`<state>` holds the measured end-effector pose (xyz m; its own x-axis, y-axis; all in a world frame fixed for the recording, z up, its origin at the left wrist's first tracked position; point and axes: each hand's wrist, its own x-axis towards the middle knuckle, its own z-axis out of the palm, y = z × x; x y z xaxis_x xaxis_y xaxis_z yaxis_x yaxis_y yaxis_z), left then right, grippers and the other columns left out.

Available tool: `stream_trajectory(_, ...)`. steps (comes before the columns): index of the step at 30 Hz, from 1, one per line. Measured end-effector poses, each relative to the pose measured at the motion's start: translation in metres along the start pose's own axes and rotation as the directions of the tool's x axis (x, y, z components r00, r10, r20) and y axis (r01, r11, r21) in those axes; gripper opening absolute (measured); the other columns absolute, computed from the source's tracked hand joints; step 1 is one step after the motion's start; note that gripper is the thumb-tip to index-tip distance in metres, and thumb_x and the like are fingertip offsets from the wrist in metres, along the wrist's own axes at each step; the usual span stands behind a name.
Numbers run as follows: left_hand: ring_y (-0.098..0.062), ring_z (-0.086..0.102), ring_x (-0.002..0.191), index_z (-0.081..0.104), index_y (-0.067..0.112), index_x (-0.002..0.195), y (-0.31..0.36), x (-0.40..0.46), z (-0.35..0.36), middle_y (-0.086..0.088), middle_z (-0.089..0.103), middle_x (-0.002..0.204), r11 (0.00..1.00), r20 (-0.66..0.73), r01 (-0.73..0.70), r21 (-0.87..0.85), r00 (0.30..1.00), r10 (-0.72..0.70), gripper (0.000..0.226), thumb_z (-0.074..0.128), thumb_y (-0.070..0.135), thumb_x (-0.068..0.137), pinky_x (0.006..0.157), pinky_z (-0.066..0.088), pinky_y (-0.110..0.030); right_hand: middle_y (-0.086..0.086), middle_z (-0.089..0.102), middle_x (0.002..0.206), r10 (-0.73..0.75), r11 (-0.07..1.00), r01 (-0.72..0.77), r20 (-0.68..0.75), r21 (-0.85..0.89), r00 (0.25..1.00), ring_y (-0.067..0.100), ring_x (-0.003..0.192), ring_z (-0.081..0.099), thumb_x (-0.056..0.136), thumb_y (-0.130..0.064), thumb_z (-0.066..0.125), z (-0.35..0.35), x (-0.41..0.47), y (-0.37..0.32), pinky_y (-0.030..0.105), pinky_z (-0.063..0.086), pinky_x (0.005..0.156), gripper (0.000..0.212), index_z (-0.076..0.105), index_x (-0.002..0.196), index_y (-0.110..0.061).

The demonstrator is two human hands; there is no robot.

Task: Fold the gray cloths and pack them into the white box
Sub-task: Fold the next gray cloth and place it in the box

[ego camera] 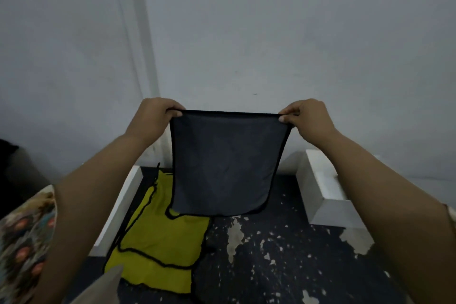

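A gray cloth [225, 163] with a black hem hangs flat in the air in front of the wall. My left hand [154, 116] pinches its top left corner and my right hand [304, 116] pinches its top right corner, so the top edge is pulled taut between them. The cloth's bottom edge hangs just above the dark work surface [283, 254]. A white box edge [323, 187] shows at the right, and another white edge [118, 207] at the left; the box's inside is not visible.
Yellow-green cloths [160, 242] with black hems lie overlapping on the dark, paint-chipped surface at the lower left. A patterned fabric [24, 242] sits at the far left. A plain gray wall rises close behind.
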<state>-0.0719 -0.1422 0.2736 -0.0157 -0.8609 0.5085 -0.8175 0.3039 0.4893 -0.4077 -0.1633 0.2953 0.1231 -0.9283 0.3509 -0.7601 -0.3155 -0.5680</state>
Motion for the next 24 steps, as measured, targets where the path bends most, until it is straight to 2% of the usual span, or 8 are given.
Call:
stream_trajectory(4,-0.008,0.057,0.085,0.073,0.008,0.096,0.027,0.004,0.015,-0.007,0.073,0.098,1.000,0.029,0.005,-0.009,1.000,-0.004,0.017,0.060,0.005,0.085,0.081,0.039,-0.017,0.011,0.073,0.087,0.000,0.999,0.001,0.019,-0.050,1.000,0.012,0.070,0.059,0.080,-0.009,0.069,-0.016,-0.011,0.023,0.020,0.043,0.071,0.010,0.074,0.088,-0.005)
stream_trajectory(8,-0.008,0.058,0.085,0.074,0.008,0.095,0.052,0.006,0.028,-0.005,0.073,0.096,0.999,0.017,-0.003,-0.049,1.000,0.004,0.016,0.062,0.005,0.085,0.080,0.039,-0.015,0.006,0.071,0.084,-0.011,0.999,0.009,-0.051,-0.043,0.999,0.012,0.073,0.059,0.082,-0.009,0.067,-0.036,-0.016,0.046,0.018,0.041,0.069,0.009,0.073,0.088,-0.006)
stream_trajectory(12,-0.011,0.062,0.083,0.075,0.007,0.091,0.063,-0.007,0.041,-0.001,0.072,0.089,0.992,0.054,0.002,-0.126,0.999,0.005,0.014,0.067,0.003,0.080,0.074,0.041,-0.001,-0.001,0.066,0.076,-0.034,0.999,0.032,-0.044,-0.035,0.998,0.012,0.073,0.059,0.081,-0.009,0.068,-0.047,-0.029,0.067,0.006,0.037,0.060,0.008,0.074,0.086,-0.007)
stream_trajectory(14,-0.009,0.062,0.078,0.076,0.007,0.088,0.063,-0.025,0.053,0.001,0.071,0.085,0.989,0.111,0.035,-0.142,0.994,-0.019,0.014,0.069,0.000,0.078,0.071,0.040,0.003,-0.003,0.064,0.074,-0.019,0.999,0.020,0.018,-0.029,1.000,0.011,0.072,0.058,0.079,-0.008,0.070,-0.043,-0.045,0.082,0.002,0.036,0.060,0.007,0.074,0.085,-0.006)
stream_trajectory(16,0.001,0.061,0.071,0.076,0.009,0.085,0.060,-0.050,0.067,0.002,0.071,0.079,0.987,0.184,0.080,-0.137,0.981,-0.054,0.015,0.070,-0.002,0.076,0.067,0.040,0.004,-0.001,0.064,0.074,0.026,1.000,-0.025,0.100,-0.010,0.995,0.006,0.066,0.057,0.077,-0.008,0.073,-0.033,-0.067,0.098,-0.002,0.036,0.060,0.006,0.074,0.082,-0.005)
stream_trajectory(19,0.015,0.056,0.061,0.077,0.016,0.080,0.052,-0.098,0.090,0.011,0.068,0.071,0.978,0.330,0.179,-0.105,0.934,-0.135,0.017,0.070,0.000,0.077,0.058,0.039,0.004,-0.001,0.065,0.075,0.130,0.990,-0.139,0.266,0.016,0.955,0.001,0.063,0.055,0.077,-0.009,0.073,-0.010,-0.107,0.126,0.001,0.040,0.059,0.007,0.074,0.083,-0.007)
stream_trajectory(22,0.013,0.058,0.062,0.074,0.031,0.069,0.045,-0.150,0.114,0.027,0.062,0.058,0.953,0.462,0.290,-0.081,0.858,-0.222,0.029,0.071,0.003,0.077,0.055,0.038,0.000,-0.001,0.068,0.078,0.213,0.967,-0.251,0.421,0.037,0.882,0.010,0.070,0.062,0.078,-0.010,0.073,0.015,-0.150,0.153,0.013,0.049,0.070,0.007,0.075,0.085,-0.011)
stream_trajectory(24,0.007,0.060,0.067,0.068,0.040,0.063,0.041,-0.180,0.130,0.028,0.062,0.060,0.929,0.529,0.361,-0.083,0.806,-0.266,0.040,0.072,0.002,0.076,0.058,0.041,-0.002,0.001,0.070,0.077,0.248,0.943,-0.324,0.496,0.072,0.832,0.013,0.071,0.065,0.078,-0.008,0.073,0.027,-0.175,0.169,0.015,0.052,0.068,0.006,0.075,0.081,-0.013)
